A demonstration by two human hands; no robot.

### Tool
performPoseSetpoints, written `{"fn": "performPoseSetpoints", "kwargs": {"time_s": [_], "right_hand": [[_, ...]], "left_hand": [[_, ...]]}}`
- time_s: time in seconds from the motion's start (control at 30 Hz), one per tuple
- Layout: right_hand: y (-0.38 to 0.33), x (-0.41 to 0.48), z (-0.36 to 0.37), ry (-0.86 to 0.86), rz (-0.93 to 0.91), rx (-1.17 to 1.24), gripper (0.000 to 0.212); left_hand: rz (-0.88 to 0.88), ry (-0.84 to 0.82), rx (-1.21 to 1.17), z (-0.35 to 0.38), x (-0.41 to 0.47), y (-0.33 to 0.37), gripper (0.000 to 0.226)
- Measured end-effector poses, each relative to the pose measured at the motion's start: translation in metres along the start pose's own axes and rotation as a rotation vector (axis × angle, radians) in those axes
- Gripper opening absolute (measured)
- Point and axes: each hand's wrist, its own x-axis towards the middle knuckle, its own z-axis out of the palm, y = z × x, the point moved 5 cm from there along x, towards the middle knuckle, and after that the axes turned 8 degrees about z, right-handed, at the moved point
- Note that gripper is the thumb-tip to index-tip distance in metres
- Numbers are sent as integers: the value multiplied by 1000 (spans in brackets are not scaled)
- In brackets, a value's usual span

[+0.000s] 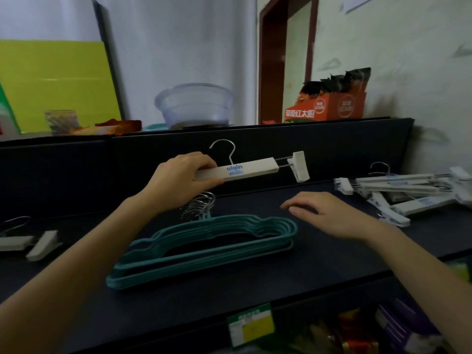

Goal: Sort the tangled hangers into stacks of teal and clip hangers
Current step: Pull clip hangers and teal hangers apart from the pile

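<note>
My left hand (182,176) grips the left end of a white clip hanger (251,168) and holds it in the air above the dark shelf (255,284), hook up. Below it lies a stack of several teal hangers (204,249) with their metal hooks bunched together. My right hand (329,214) hovers open, palm down, just right of the teal stack, holding nothing. A pile of white clip hangers (408,192) lies at the right of the shelf. One more clip hanger (30,244) lies at the far left.
A dark back panel (332,149) rises behind the shelf. On the ledge above stand a clear plastic basin (194,104), an orange carton (329,107) and a yellow board (56,83). Packaged goods and a green price tag (251,328) sit below the shelf's front edge.
</note>
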Motion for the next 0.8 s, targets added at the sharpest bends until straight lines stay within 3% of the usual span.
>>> {"fn": "performPoseSetpoints", "kwargs": {"time_s": [0.2, 0.5, 0.8], "right_hand": [[88, -22, -52, 83, 143, -163, 24], [229, -70, -143, 147, 217, -132, 19], [308, -95, -193, 192, 209, -142, 16]], "left_hand": [[60, -32, 41, 43, 64, 53, 34], [108, -132, 25, 133, 164, 168, 37], [-9, -187, 11, 223, 239, 238, 34]]}}
